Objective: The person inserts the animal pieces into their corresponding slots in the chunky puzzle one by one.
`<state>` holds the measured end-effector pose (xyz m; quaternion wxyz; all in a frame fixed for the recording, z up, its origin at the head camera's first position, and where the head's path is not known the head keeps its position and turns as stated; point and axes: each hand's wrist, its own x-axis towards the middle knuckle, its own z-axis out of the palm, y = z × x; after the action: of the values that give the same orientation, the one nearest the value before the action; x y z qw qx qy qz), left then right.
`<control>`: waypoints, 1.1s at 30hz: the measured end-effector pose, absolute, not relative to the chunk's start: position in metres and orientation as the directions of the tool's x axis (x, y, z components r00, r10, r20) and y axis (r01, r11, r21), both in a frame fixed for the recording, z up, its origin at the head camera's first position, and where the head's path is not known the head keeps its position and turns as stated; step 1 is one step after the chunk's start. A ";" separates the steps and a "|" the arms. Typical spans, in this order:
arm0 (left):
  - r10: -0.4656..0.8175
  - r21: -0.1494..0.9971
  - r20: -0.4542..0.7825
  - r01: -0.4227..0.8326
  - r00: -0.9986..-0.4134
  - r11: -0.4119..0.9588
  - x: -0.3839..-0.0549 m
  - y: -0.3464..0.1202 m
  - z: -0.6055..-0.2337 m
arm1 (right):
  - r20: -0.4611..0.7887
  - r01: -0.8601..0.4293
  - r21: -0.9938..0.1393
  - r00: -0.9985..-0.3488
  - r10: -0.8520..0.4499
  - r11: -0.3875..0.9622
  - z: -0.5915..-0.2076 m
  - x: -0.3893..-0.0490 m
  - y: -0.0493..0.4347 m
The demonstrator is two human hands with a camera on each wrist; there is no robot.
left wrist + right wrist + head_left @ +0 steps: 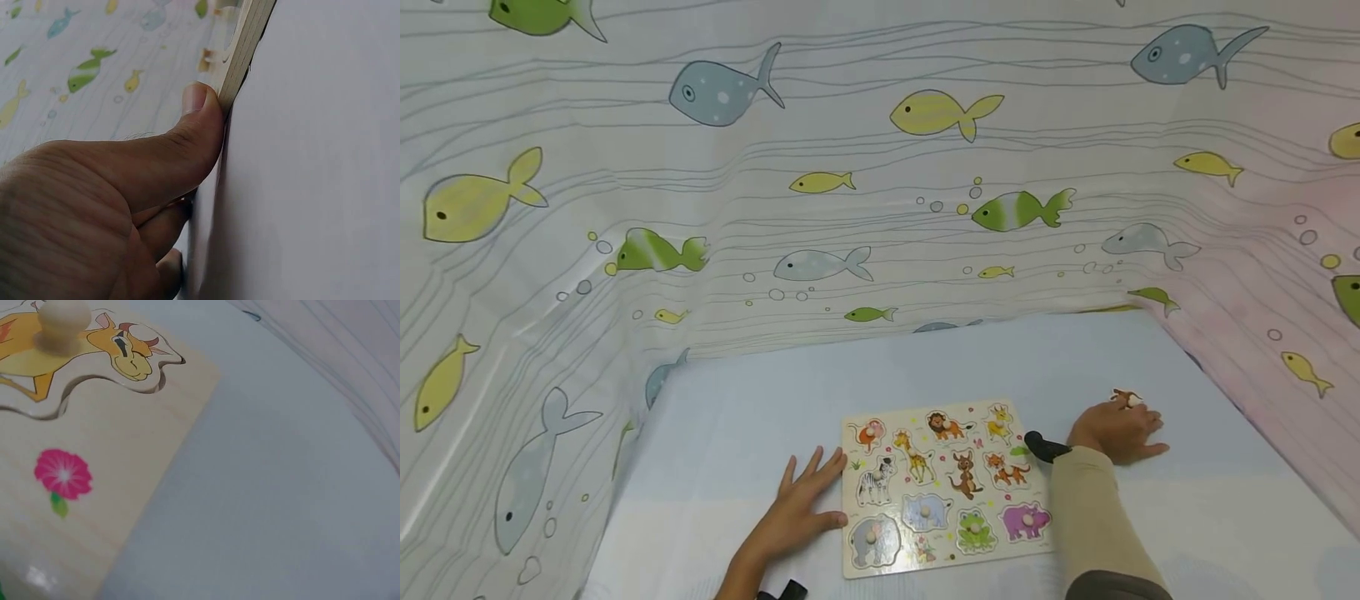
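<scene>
A wooden peg puzzle board point(928, 546) with colourful animal pieces lies on the white-covered table. My left hand point(801, 508) is spread at its left side, fingertips and thumb at the edge. In the left wrist view the thumb point(203, 119) presses on the side of the board point(247, 50). Right of the board, my right hand point(1116, 432) is low over the table with its fingers extended. A small brown-and-white knobbed puzzle piece point(1124, 395) shows just beyond that hand, partly covered by it. The right wrist view has a yellow horned animal piece point(131, 353) near the board's corner.
A fish-patterned cloth point(820, 225) hangs around the back and sides of the table point(760, 392). A dark wrist strap mount point(1045, 447) sticks out from the right sleeve point(1093, 508), beside the board's right edge.
</scene>
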<state>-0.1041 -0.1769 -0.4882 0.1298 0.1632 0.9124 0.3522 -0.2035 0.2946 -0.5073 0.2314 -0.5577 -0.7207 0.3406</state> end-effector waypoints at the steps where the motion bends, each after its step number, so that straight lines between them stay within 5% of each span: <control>1: 0.390 0.685 -0.125 0.205 -0.912 0.699 -0.104 -0.177 -0.487 | -0.047 0.641 -0.755 -0.270 0.962 0.143 -0.508 -0.204 0.295; 11: 0.389 0.688 -0.133 0.198 -0.912 0.699 -0.102 -0.174 -0.487 | -0.004 0.601 -0.780 -0.283 0.959 0.174 -0.505 -0.201 0.292; 17: 0.398 0.665 -0.122 0.223 -0.909 0.713 -0.103 -0.177 -0.488 | 0.014 0.620 -0.746 -0.354 0.935 0.246 -0.507 -0.197 0.288; 21: 0.403 0.661 -0.110 0.236 -0.909 0.713 -0.103 -0.177 -0.487 | 0.057 0.517 -0.811 -0.396 0.917 0.274 -0.512 -0.194 0.287; 28: 0.403 0.645 -0.134 0.230 -0.905 0.729 -0.103 -0.177 -0.485 | 0.282 0.172 -0.873 -0.587 0.759 0.457 -0.524 -0.181 0.303; 33: 0.421 0.635 -0.132 0.249 -0.897 0.731 -0.103 -0.178 -0.481 | 0.321 0.033 -0.847 -0.764 0.560 0.530 -0.514 -0.168 0.314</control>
<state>-0.1034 -0.1779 -0.4815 0.1347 0.1819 0.9206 0.3182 -0.1680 0.3141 -0.5140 0.2927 -0.1797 -0.8243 0.4500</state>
